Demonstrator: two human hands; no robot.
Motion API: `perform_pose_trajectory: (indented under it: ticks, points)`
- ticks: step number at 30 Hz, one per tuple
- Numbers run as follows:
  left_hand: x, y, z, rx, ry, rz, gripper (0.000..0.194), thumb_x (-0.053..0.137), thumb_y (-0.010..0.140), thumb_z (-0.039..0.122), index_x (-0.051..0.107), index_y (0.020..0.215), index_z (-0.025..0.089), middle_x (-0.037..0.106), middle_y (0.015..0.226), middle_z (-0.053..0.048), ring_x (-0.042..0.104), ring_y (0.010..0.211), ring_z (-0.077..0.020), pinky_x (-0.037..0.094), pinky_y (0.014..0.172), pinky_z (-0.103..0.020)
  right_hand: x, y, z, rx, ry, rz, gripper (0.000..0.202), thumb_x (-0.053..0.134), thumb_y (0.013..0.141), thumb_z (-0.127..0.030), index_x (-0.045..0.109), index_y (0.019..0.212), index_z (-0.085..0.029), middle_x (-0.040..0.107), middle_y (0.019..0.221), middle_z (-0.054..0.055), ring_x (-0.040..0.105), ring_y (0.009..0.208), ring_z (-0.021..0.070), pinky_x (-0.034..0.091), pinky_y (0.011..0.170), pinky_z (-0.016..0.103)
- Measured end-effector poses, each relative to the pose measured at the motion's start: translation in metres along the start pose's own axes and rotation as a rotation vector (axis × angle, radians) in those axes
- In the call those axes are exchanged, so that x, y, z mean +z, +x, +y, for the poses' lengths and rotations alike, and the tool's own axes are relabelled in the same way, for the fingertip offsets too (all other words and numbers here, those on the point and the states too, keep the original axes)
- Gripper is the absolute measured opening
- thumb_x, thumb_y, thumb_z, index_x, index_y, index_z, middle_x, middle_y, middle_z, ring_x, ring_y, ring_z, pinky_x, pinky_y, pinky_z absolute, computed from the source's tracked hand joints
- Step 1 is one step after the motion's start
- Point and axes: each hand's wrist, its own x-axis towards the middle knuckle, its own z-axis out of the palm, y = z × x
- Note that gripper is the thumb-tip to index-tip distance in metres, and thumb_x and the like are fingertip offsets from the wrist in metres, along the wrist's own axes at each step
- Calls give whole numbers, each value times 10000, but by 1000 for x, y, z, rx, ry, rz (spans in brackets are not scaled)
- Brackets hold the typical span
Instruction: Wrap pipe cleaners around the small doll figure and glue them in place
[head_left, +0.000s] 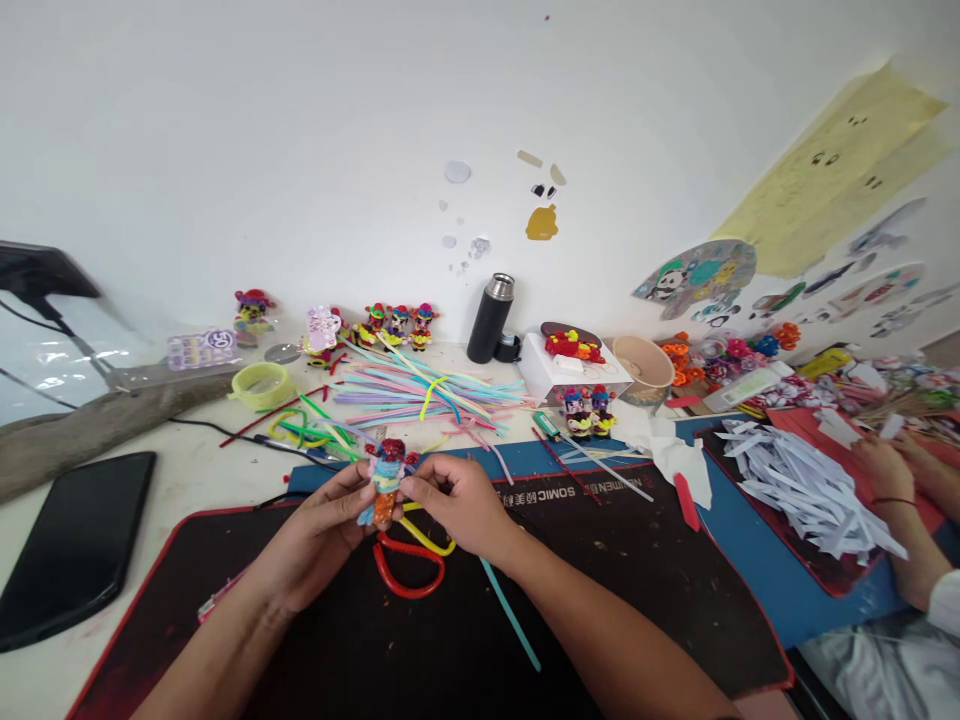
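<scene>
A small pipe-cleaner doll, with a dark red head, light blue and yellow middle and orange lower part, is upright above the black mat. My left hand grips it from the left, thumb on its front. My right hand is closed in a pinch at the doll's right side; what its fingertips hold is hidden. A light blue pipe cleaner runs out below my right wrist; whether it is held cannot be seen. Below the doll are a red loop and a yellow loop, perhaps scissor handles.
Behind the mat lies a pile of pastel pipe cleaners. Finished dolls, a black flask and a white box stand near the wall. At right, another person's hands work beside white paper strips. A black tablet-like device lies left.
</scene>
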Motion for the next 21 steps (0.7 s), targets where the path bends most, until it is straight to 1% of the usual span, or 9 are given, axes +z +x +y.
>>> perform_pose_trajectory:
  ticks: [4, 7, 11, 14, 17, 21]
  points:
    - [0, -1, 0, -8, 18, -14, 329, 998, 644, 256, 812, 909, 196, 746, 850, -37, 668, 733, -179, 587, 690, -286, 1, 1, 3, 2, 4, -2, 405, 719, 912, -563, 658, 771, -189, 548, 622, -42, 417, 559, 111, 312, 536, 255]
    - [-1, -1, 0, -6, 34, -18, 310, 987, 666, 264, 811, 912, 194, 761, 890, -45, 679, 778, -184, 590, 720, -278, 0, 1, 1, 16, 16, -12, 427, 725, 898, -592, 643, 766, -194, 541, 617, -43, 425, 560, 113, 316, 537, 256]
    - [-3, 1, -1, -18, 50, -26, 304, 982, 677, 279, 828, 925, 194, 800, 956, -73, 722, 880, -220, 594, 809, -288, 0, -1, -4, 44, 56, -45, 485, 735, 868, -657, 625, 764, -196, 535, 602, -45, 440, 559, 116, 331, 541, 256]
    - [-5, 2, -2, -19, 65, -52, 325, 979, 680, 303, 846, 959, 202, 820, 997, -97, 747, 920, -261, 598, 821, -314, 0, -2, -6, 53, 94, -80, 520, 744, 845, -696, 628, 788, -193, 531, 599, -50, 442, 545, 113, 328, 531, 252]
    - [-6, 2, -2, -20, 88, -64, 355, 987, 666, 332, 859, 973, 206, 833, 988, -104, 762, 901, -271, 602, 806, -318, 0, -2, -7, 76, 139, -123, 526, 762, 834, -697, 629, 815, -188, 529, 588, -60, 426, 524, 103, 321, 519, 246]
    - [-6, 1, -2, -27, 115, -70, 334, 1000, 640, 347, 873, 911, 199, 842, 937, -107, 771, 845, -267, 605, 783, -316, -2, -3, -6, 112, 202, -166, 529, 796, 813, -683, 620, 814, -185, 522, 560, -75, 391, 488, 85, 295, 493, 237]
